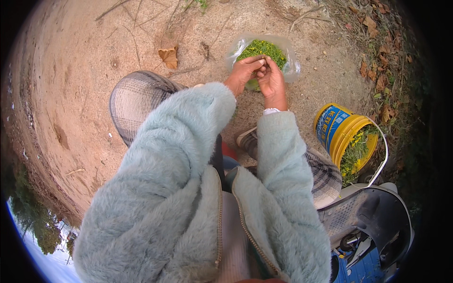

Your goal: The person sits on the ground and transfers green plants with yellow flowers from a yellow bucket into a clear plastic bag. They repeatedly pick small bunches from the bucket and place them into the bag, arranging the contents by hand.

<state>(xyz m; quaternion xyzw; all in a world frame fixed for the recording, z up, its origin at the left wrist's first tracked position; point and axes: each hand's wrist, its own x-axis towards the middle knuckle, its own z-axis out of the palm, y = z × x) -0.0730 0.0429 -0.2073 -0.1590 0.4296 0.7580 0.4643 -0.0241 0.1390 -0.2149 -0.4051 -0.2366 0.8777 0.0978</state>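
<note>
A clear plastic bag (292, 67) stands open on the ground before me, filled with small green buds and yellow flowers (260, 47). Above its near side, my left hand (244, 72) and my right hand (271, 79) meet at the fingertips. Thumbs and forefingers are pinched close together. Something tiny may be between them, but it is too small to make out. To the right lies a tilted yellow plastic bucket (334, 131) with a white handle, holding green stems with yellow flowers (355, 152).
Bare sandy ground bears a dry brown leaf (168, 57) and twigs. Leaf litter (384, 83) and grass run along the right side. Part of a scooter or similar vehicle (368, 212) is at the lower right, close to my knee in plaid trousers (324, 177).
</note>
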